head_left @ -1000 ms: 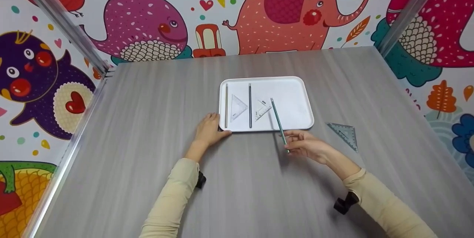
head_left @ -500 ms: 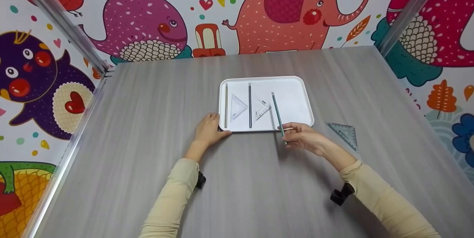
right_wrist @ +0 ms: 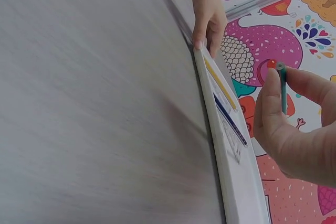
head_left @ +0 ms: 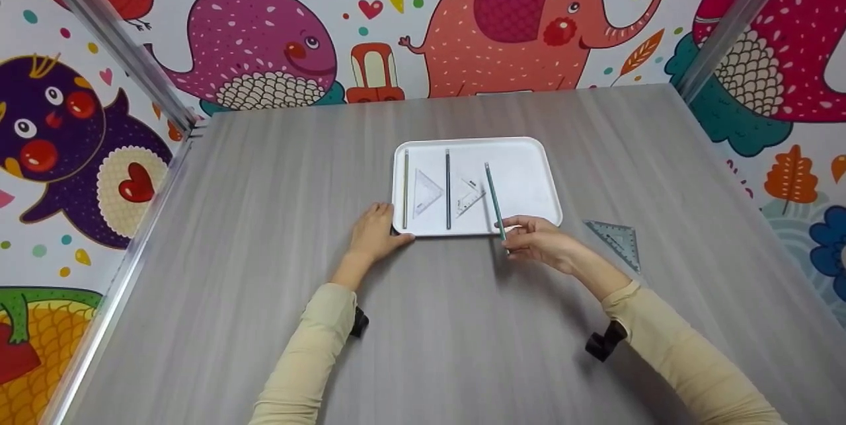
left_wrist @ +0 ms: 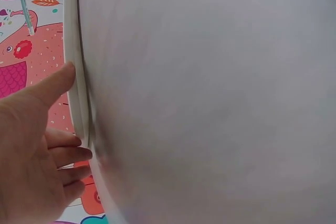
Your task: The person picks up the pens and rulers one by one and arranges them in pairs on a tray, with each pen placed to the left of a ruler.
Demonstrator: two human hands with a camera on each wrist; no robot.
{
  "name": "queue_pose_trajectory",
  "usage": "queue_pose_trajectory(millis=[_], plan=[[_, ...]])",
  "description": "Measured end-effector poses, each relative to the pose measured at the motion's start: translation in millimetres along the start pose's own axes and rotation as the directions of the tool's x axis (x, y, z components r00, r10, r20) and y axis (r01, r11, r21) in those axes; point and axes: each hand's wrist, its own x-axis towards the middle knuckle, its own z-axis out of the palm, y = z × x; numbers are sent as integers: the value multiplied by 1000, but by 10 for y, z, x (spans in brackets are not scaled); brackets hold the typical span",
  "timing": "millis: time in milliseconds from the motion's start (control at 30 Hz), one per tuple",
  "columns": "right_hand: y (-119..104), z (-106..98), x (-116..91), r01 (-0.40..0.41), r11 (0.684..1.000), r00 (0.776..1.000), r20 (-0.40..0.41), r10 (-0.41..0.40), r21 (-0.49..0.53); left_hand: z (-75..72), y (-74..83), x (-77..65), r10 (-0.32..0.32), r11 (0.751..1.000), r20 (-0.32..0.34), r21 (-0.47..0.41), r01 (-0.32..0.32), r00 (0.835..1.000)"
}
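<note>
Between the thumb and fingers of my right hand (head_left: pixel 542 243) a slim green pencil (head_left: pixel 493 195) is pinched near its lower end. Its far end slants up over the white tray (head_left: pixel 522 174). In the right wrist view the green pencil (right_wrist: pixel 283 90) shows end-on in the fingertips. My left hand (head_left: pixel 373 233) holds the tray's near left corner, thumb along the front edge and fingers at the left side. On the tray lie a yellowish pencil (head_left: pixel 406 190), a clear set square (head_left: pixel 427 193), a dark blue pencil (head_left: pixel 448 190) and another clear set square (head_left: pixel 470 198).
A greenish see-through set square (head_left: pixel 618 243) lies on the grey table (head_left: pixel 277 180), right of the tray and beyond the right wrist. Picture-covered walls (head_left: pixel 264 41) with metal posts (head_left: pixel 109 38) border the table at the back and sides.
My right hand has moved slightly forward and left with the green pencil, so its far end reaches further over the tray. The left hand and the tray have stayed put.
</note>
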Motion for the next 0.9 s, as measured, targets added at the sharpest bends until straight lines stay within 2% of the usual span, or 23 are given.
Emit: queue_pose_trajectory(millis=[333, 500, 900], plan=[[-17, -8, 102, 0, 1000, 999, -38, 1, 20, 0, 5, 5, 7, 1000, -4, 8, -7, 1000], [5, -16, 158, 5, 999, 998, -55, -3, 38, -3, 10, 2, -9, 1000, 1, 0, 9, 1000], [5, 13, 252, -2, 1000, 989, -150, 6, 30, -20, 29, -17, -21, 1000, 34, 3, 21, 999]])
